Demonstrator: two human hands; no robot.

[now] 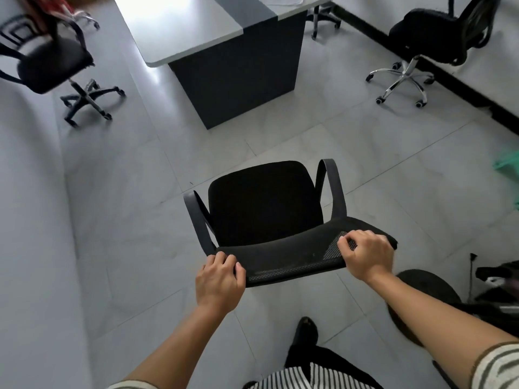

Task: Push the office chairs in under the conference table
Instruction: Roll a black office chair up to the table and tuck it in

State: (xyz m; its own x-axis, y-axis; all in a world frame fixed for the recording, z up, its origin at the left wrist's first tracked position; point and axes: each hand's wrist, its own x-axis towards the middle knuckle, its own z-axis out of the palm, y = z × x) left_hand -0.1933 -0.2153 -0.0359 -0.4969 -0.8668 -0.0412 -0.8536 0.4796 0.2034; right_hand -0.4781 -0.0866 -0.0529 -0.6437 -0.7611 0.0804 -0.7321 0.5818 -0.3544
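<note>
At the chair [264, 203] back's top edge, left hand [219, 282] and right hand [365, 255] are closed; even pushing toward the table [196, 32] is advised.

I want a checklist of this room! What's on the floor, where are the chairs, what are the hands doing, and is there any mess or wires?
Surface: grey tiled floor; conference table ahead, top mostly bare.
Job's things: held chair stands short of the table, not yet under it; left chair and right chair also stand out from the table.
Clutter: green item at the right edge; dark objects lower right, too unclear to name.
Grippers: left hand and right hand both grip the held chair's backrest top.
Cables: nothing seen.
Surroundings: another chair base behind the table; black floor strip on the right.
</note>
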